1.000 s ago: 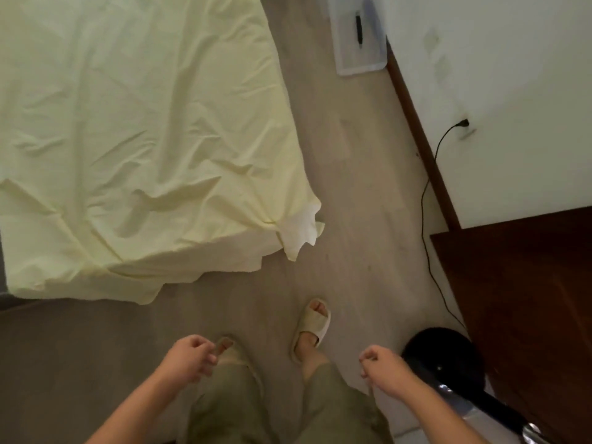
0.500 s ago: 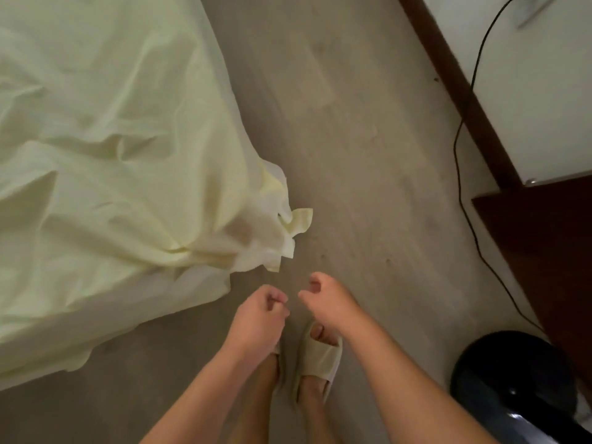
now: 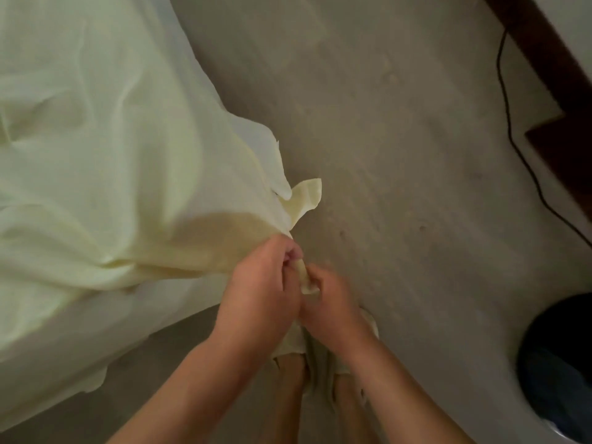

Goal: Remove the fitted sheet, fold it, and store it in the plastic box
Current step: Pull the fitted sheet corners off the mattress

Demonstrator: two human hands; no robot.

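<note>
A pale yellow fitted sheet (image 3: 105, 174) lies wrinkled over the bed and fills the left half of the view. Its near corner hangs off the bed toward me. My left hand (image 3: 259, 293) grips that corner with curled fingers. Right beside it, my right hand (image 3: 330, 302) pinches a small fold of the same corner. The two hands touch each other above my feet. The plastic box is out of view.
Grey floor (image 3: 400, 155) stretches to the right of the bed. A black cable (image 3: 512, 129) runs down along a dark wooden skirting and cabinet (image 3: 563, 136) at the right. A round black object (image 3: 560, 366) stands at the lower right. My slippered feet (image 3: 320, 370) are below my hands.
I have stepped up to the bed corner. Both hands moved up from near my legs, came together and took hold of the sheet's corner. The plastic box has left the view.
</note>
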